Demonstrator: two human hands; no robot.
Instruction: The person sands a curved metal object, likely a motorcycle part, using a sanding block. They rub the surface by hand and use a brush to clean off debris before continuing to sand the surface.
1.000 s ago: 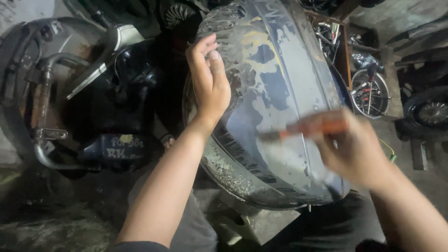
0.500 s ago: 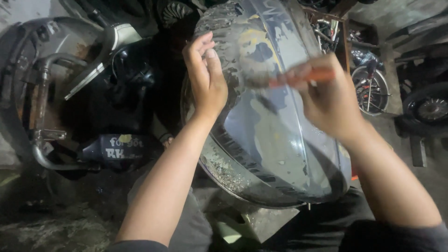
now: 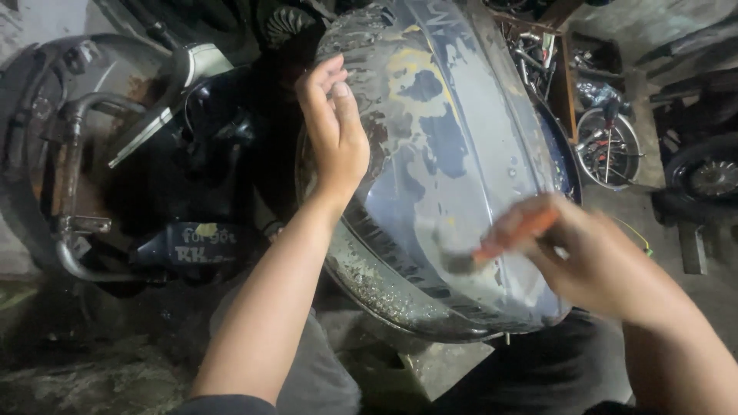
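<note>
1. While my left hand (image 3: 334, 131) steadies the curved metal panel (image 3: 453, 154) from its left edge, the head view shows its fingers (image 3: 323, 84) pressed together and laid flat against the rim, gripping nothing.
2. My right hand (image 3: 607, 265) sits low on the panel's right side, blurred, with its fingers pinching the orange handle of a small brush (image 3: 500, 242); the dark bristle end touches the bluish surface.
3. I judge the panel stiff and fairly heavy, propped on my lap with its bottom edge near my knees; patchy flaking paint and a wet-looking sheen suggest it is slippery, so the bare rim is the safer place to hold.
4. I judge the brush light and rigid, best held near mid-handle.
5. A dark scooter body (image 3: 184, 154) lies to the left, and a small wheel (image 3: 611, 146) rests on the floor (image 3: 646, 223) at the right.
</note>
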